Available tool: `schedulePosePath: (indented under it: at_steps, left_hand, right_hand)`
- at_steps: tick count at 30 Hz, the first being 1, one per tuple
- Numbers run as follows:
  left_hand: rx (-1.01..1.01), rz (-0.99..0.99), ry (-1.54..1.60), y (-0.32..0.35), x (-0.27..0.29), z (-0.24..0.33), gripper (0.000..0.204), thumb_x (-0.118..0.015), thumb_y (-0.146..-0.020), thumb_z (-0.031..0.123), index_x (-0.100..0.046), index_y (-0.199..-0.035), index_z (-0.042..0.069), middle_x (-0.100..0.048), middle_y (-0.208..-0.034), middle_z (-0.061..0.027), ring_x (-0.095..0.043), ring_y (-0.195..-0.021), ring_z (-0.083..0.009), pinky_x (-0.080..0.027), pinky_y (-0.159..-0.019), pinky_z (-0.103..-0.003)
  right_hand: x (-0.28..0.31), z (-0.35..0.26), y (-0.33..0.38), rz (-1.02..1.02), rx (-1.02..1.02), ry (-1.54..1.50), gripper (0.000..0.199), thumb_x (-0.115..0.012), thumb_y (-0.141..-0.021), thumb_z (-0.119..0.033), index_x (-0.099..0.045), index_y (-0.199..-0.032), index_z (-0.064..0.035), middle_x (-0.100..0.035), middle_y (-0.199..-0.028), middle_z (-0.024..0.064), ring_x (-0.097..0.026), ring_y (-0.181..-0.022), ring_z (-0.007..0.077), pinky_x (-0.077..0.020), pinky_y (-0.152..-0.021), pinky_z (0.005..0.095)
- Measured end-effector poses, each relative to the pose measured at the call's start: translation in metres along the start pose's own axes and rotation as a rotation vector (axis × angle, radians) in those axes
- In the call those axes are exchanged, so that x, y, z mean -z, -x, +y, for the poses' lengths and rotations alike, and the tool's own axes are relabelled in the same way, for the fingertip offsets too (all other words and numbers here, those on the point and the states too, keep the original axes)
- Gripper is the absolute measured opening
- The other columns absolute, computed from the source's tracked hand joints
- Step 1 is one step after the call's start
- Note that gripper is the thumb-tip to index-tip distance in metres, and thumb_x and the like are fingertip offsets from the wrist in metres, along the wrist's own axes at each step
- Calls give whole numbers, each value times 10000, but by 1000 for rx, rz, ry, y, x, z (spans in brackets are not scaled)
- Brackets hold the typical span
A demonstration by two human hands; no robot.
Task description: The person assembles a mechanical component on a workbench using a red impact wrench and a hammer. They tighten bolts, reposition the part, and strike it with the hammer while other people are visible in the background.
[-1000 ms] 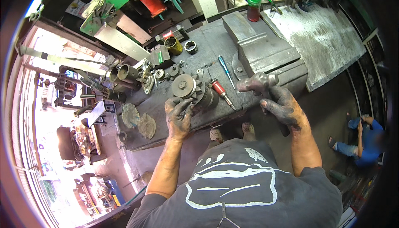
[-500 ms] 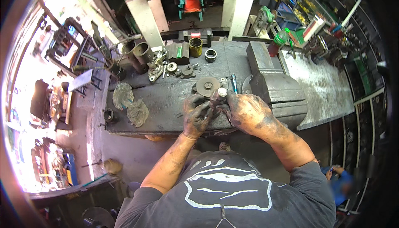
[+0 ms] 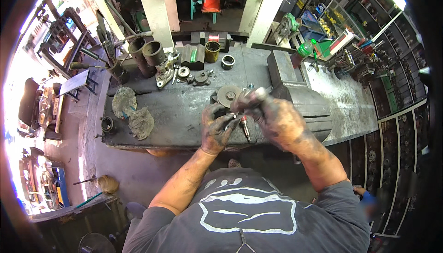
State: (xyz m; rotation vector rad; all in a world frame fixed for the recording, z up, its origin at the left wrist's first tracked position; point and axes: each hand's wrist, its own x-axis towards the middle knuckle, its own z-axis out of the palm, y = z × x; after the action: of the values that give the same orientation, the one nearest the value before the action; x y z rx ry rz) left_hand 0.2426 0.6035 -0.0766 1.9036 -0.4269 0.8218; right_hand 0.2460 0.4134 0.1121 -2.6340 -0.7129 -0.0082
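My right hand is closed around a metal tool with a rounded bright end, which looks like a hammer head; motion blurs it. My left hand pinches a small metal piece with a bright tip, mostly hidden by the fingers. Just beyond both hands, a round pulley-like metal part with a central nut sits on the dark workbench. A slim tool with a red band and silver shaft shows between my hands, near the bench's front edge.
A large bench vise stands right of my hands. Crumpled rags lie left. Along the back are metal cylinders, small machine parts, a yellow can, a metal ring and a green-capped bottle.
My right hand has lifted the hammer-like tool away from my left hand, up and to the right. The red-banded slim tool now shows between them. The view has shifted slightly.
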Motion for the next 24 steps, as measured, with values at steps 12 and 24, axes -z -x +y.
schedulePosePath:
  at_steps: [12, 24]
  left_hand:
    - [-11, 2, 8, 0, -2, -2, 325, -927, -782, 119, -748, -1052, 100, -644, -1214, -141, -631, -1147, -387, -500, -991, -518]
    - [-40, -1, -8, -1, -1, -5, 311, -916, -778, 95, -745, -1037, 111, -640, -1250, -143, -633, -1142, -392, -507, -969, -518]
  right_hand:
    - [-15, 6, -4, -236, -155, 143, 335, -673, -1035, -344, -668, -1071, -11, -748, -906, 262, -743, -896, 465, -586, -772, 575]
    - [-19, 16, -3, -262, -11, 166, 245, -688, -1000, -247, -656, -1034, -6, -750, -904, 249, -760, -864, 428, -608, -684, 528]
